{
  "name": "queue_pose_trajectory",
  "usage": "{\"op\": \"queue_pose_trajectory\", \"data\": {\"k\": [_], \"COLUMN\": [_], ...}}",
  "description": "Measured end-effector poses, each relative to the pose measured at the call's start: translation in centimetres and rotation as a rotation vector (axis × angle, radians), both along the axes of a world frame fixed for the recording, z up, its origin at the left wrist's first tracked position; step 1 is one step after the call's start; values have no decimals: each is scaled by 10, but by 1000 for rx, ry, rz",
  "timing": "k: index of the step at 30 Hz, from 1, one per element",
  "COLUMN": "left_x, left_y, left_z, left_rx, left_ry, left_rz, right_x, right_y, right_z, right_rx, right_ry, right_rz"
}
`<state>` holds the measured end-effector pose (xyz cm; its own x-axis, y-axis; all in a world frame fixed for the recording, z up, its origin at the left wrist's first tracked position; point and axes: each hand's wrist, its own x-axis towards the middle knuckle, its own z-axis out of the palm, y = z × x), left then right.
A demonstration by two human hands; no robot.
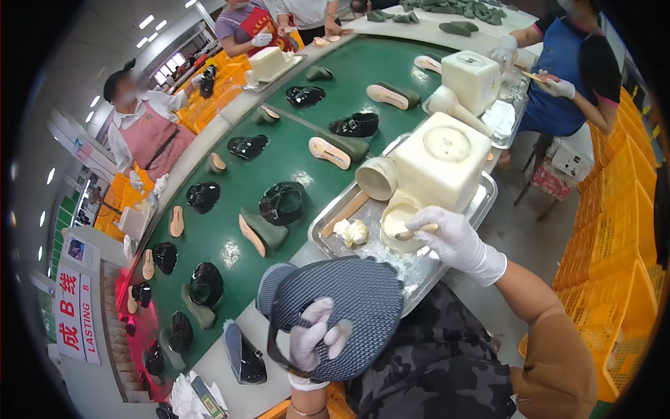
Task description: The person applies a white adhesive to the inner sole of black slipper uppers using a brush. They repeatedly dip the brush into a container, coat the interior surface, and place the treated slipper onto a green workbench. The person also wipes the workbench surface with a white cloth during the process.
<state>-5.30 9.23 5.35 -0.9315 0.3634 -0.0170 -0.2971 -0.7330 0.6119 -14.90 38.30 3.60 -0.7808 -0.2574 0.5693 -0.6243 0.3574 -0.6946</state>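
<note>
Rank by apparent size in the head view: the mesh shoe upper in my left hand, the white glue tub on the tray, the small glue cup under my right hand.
1. Mesh shoe upper, though it sits nearest the camera, so its lead is unsure.
2. White glue tub.
3. Small glue cup, clearly smallest.

Green conveyor belt (293, 157) carried black shoes (281, 203) and green lasts (262, 232). Yellow crates (614, 230) stacked at right. Co-worker in pink apron (150, 133) stood beside belt.
</note>
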Motion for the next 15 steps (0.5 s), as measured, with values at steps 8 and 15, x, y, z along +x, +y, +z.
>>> {"op": "queue_pose_trajectory", "data": {"k": [8, 15], "left_x": [-25, -43], "left_y": [28, 44], "left_z": [-21, -41], "left_rx": [-12, 1], "left_ry": [-206, -306], "left_rz": [-253, -467], "right_x": [-2, -6], "right_y": [13, 13], "right_z": [9, 2], "right_rx": [-121, -427], "right_ry": [-25, 66], "right_rz": [-11, 64]}}
